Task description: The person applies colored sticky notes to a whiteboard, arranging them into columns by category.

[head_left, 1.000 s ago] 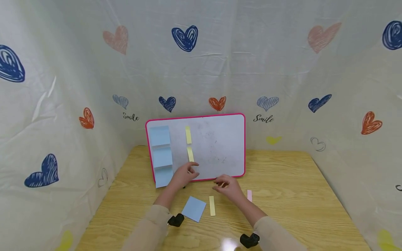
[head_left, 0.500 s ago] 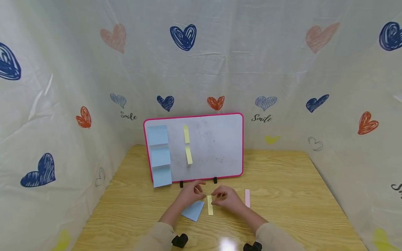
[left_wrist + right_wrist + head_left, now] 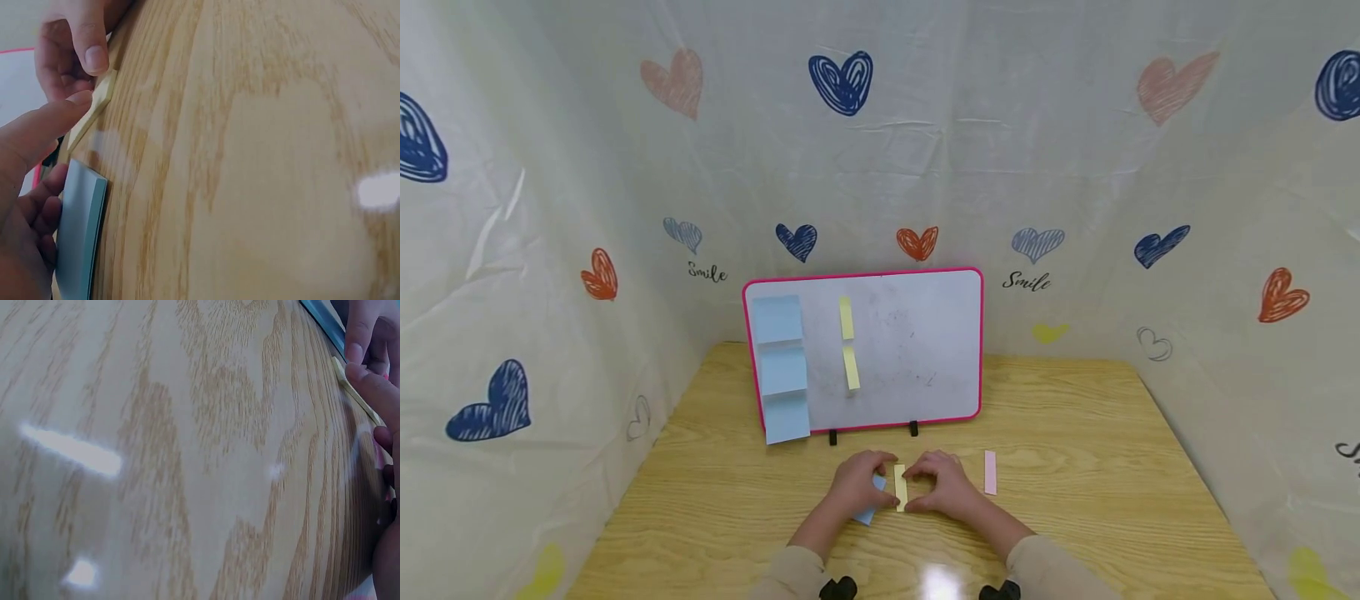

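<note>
Left hand [image 3: 854,483] and right hand [image 3: 947,487] flank the yellow pad [image 3: 900,486], fingers curved, any grip unclear. Likely readying to peel; next calls for pinching the pad's edge.

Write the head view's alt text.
A left hand and right hand flank a yellow strip on a wooden table, between a blue pad and pink strip. Behind stands a whiteboard with three blue notes and two more yellow strips.
</note>
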Demonstrator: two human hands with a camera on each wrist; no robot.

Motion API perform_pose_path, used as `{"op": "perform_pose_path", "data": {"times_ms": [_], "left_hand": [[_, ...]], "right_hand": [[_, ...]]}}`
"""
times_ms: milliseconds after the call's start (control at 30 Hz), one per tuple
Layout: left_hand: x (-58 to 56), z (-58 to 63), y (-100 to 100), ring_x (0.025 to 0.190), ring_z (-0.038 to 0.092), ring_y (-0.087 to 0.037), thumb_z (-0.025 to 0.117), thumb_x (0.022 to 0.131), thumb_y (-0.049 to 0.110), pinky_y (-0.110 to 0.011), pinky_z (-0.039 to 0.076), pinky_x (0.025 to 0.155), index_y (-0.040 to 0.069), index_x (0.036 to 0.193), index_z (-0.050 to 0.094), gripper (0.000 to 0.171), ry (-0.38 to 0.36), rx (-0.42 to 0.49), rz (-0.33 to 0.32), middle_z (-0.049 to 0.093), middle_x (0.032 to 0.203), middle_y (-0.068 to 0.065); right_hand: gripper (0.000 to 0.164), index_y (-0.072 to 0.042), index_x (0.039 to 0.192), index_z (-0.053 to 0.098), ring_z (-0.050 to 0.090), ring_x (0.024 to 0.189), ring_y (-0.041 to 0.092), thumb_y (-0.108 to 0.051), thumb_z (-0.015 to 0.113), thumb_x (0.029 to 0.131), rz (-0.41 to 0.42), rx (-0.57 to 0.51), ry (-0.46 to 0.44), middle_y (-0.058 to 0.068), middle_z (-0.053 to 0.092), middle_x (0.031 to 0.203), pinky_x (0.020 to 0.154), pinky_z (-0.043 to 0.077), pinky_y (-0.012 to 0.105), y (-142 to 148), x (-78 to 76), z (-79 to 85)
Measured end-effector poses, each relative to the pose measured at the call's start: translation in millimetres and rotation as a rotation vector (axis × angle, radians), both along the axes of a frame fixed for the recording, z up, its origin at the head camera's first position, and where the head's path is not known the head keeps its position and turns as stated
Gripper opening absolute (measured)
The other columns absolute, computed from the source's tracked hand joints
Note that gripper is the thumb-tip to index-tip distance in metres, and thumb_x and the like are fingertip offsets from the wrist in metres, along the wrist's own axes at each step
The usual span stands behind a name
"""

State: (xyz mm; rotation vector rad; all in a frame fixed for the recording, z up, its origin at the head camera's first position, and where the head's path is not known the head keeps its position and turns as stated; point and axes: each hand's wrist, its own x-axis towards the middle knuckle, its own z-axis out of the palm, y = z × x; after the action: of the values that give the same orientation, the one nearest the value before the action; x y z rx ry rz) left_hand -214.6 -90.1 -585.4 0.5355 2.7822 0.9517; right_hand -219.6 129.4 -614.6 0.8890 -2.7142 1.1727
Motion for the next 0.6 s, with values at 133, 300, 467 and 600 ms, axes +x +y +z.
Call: {"op": "perform_pose_path", "data": {"times_ms": [133, 300, 467, 600], "left_hand": [[2.3, -0.5, 1.6, 0.082, 0.048, -0.013, 0.089, 0.066, 0.040, -0.038, 0.039, 0.074, 0.017, 0.124, 0.065, 0.067, 0.015, -0.065, -0.005, 0.052, 0.087, 0.011], [4.3, -2.9, 1.6, 0.084, 0.046, -0.013, 0.088, 0.067, 0.041, -0.038, 0.038, 0.073, 0.017, 0.123, 0.066, 0.065, 0.020, -0.073, -0.003, 0.050, 0.087, 0.012], [4.8, -5.6, 1.3, 0.086, 0.045, -0.012, 0.088, 0.067, 0.040, -0.038, 0.036, 0.075, 0.018, 0.122, 0.066, 0.063, 0.013, -0.040, 0.005, 0.049, 0.087, 0.013], [4.2, -6.5, 0.5, 0.088, 0.044, -0.013, 0.087, 0.068, 0.039, -0.039, 0.035, 0.077, 0.019, 0.123, 0.065, 0.063, -0.005, -0.032, 0.007, 0.048, 0.088, 0.014]], "right_hand": [[0.046, -0.026, 0.100, 0.073, 0.049, 0.086, 0.004, -0.048, 0.088, 0.063, -0.005, 0.026, 0.013, -0.016, 0.060, 0.088, 0.080, 0.032, 0.038, -1.2, 2.2, -0.7], [0.045, -0.025, 0.100, 0.074, 0.049, 0.087, 0.003, -0.048, 0.088, 0.063, -0.011, 0.041, 0.000, -0.018, 0.061, 0.089, 0.080, 0.032, 0.038, -2.4, 4.9, 1.3], [0.042, -0.025, 0.098, 0.075, 0.050, 0.088, 0.005, -0.044, 0.088, 0.064, -0.014, 0.072, -0.002, -0.016, 0.062, 0.091, 0.080, 0.033, 0.039, -3.3, 3.9, 5.5], [0.039, -0.024, 0.097, 0.075, 0.048, 0.085, 0.004, -0.041, 0.089, 0.064, -0.018, 0.080, -0.029, -0.016, 0.060, 0.087, 0.079, 0.032, 0.039, -4.1, 1.5, 7.9]]}}
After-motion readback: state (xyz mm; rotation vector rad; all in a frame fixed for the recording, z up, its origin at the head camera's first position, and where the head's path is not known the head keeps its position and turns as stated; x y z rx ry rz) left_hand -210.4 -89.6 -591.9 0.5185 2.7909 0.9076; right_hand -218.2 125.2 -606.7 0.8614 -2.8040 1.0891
